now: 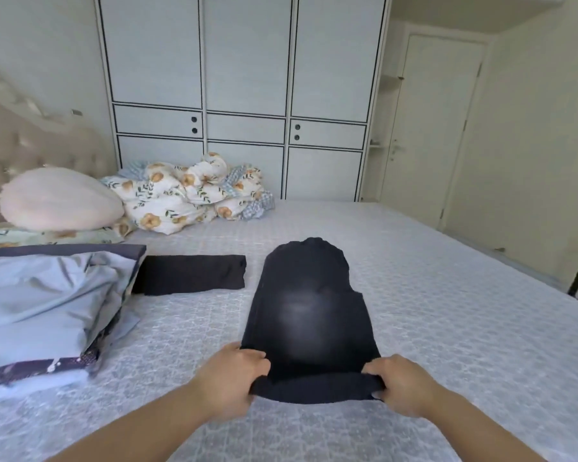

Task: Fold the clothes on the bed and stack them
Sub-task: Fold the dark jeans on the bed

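A black garment (309, 308) lies lengthwise on the bed (447, 311), its far end rumpled and its near edge lifted off the sheet. My left hand (234, 375) grips the near left corner of that edge. My right hand (402, 383) grips the near right corner. A second black garment (191, 274), folded into a flat rectangle, lies to the left, farther back. Both forearms reach in from the bottom of the view.
A pale blue folded quilt (44, 305) with a dark patterned border lies at the left. A floral duvet (187, 195) and a pink pillow (57, 198) sit at the head of the bed. White wardrobes (244, 95) stand behind; a door (437, 128) at right.
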